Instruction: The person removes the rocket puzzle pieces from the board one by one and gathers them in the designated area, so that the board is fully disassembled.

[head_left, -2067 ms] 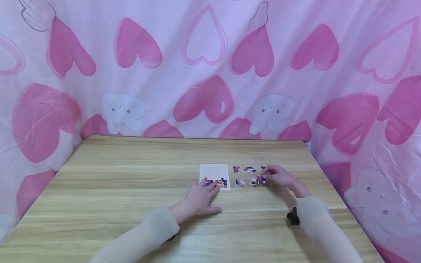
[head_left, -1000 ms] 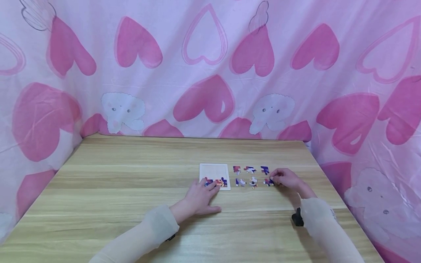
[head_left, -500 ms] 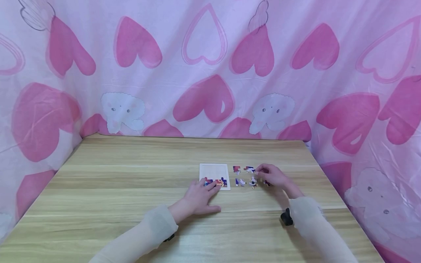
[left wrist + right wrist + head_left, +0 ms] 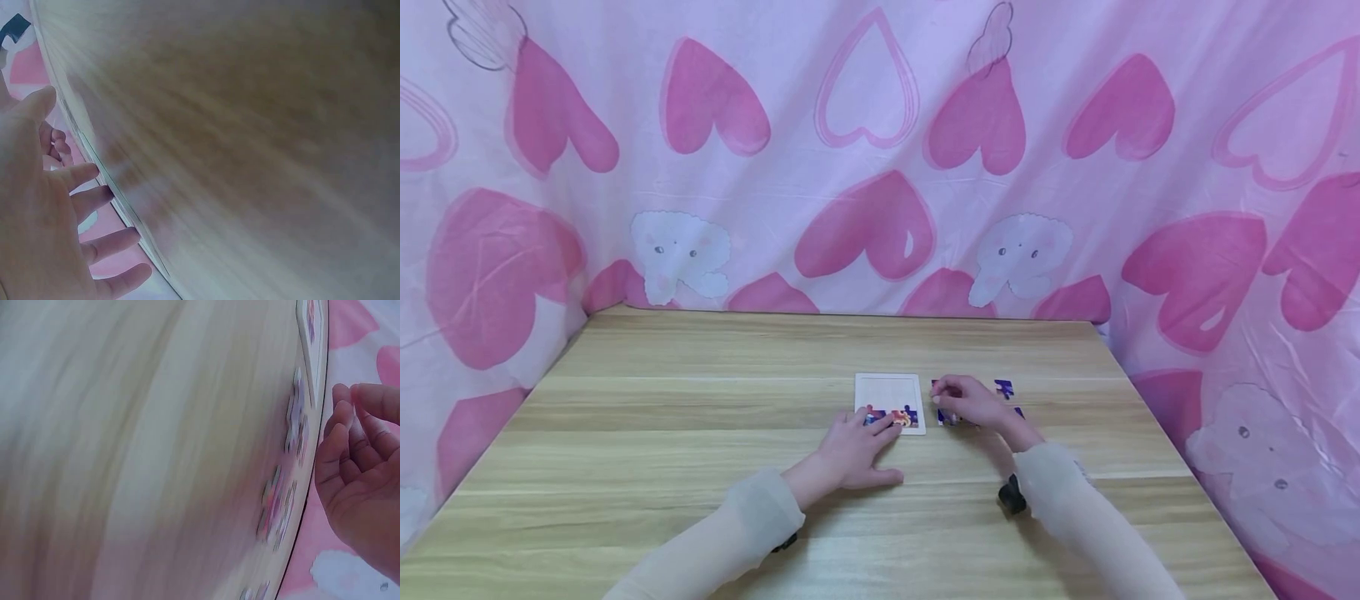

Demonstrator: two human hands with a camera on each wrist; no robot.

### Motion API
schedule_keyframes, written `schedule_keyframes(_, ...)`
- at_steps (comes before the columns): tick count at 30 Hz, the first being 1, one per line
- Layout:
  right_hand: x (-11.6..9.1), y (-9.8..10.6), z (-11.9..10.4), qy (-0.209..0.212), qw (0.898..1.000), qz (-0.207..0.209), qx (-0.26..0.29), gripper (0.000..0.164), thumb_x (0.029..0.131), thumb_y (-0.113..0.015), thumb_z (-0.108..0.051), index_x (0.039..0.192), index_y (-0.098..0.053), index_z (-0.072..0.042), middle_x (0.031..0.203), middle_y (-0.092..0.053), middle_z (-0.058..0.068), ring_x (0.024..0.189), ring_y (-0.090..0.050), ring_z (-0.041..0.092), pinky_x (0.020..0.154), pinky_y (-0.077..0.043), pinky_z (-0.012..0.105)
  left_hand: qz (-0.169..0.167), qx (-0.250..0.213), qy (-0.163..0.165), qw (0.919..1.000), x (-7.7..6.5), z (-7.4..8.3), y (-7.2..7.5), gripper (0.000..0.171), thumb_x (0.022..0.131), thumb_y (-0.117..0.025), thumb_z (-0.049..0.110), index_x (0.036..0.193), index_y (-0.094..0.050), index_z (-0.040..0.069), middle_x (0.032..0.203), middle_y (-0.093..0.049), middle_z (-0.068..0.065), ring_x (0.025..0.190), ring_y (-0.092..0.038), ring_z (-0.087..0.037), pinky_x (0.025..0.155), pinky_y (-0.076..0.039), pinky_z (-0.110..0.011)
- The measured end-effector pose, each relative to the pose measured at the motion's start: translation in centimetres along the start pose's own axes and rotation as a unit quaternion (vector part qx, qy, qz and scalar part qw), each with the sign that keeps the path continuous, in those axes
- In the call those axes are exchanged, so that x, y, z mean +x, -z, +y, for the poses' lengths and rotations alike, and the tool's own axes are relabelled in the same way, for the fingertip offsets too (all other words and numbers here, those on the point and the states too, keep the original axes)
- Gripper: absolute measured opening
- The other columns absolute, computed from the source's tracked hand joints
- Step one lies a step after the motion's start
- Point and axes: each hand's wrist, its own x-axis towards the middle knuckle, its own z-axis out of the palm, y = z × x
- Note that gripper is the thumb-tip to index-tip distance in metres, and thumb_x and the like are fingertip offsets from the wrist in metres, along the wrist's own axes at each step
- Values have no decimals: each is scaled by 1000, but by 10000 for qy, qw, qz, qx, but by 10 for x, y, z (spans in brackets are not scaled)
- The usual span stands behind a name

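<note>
My left hand [image 4: 848,457] lies spread, its fingertips on the near-left part of a small white puzzle board [image 4: 887,392]. Along the board's bottom runs a row of joined puzzle pieces [image 4: 910,417], partly covered by those fingers. My right hand [image 4: 973,402] hovers just right of the board over loose pieces, fingers loosely bent. In the right wrist view, thumb and index finger of the right hand [image 4: 365,462] come close together with nothing visible between them. Below it, loose puzzle pieces [image 4: 273,503] lie on the table in pairs. The right hand hides some pieces in the head view.
Farther right lie a dark purple piece [image 4: 1004,388] and another piece [image 4: 1018,412] beneath it. The wood-grain table [image 4: 700,400] carries everything. A pink heart-print curtain [image 4: 865,225] closes off the back and both sides.
My right hand has moved left from the right-hand pieces, first to the upper middle piece, then toward the board. Earlier it slid one piece rightward and let go. The left hand stays put.
</note>
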Motion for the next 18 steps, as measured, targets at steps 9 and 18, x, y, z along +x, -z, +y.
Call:
schedule_keyframes(9, 21, -21, 12, -16, 9993, -110, -344, 10, 87, -54, -10, 94, -60, -7, 80, -58, 3, 71, -51, 16, 62, -43, 30, 25, -26, -1, 10000, 0, -1, -1, 75, 77, -32, 72, 136, -36, 26, 140, -29, 5, 121, -30, -35, 90, -27, -53)
schedule_keyframes(18, 25, -28, 8, -245, 9973, -273, -635, 10, 86, -54, -12, 95, -59, -12, 80, -57, 2, 63, -49, 18, 55, -42, 30, 58, -161, -12, 9999, -2, -2, -1, 74, 77, -33, 71, 136, -36, 26, 140, -29, 5, 121, -30, -35, 91, -25, -54)
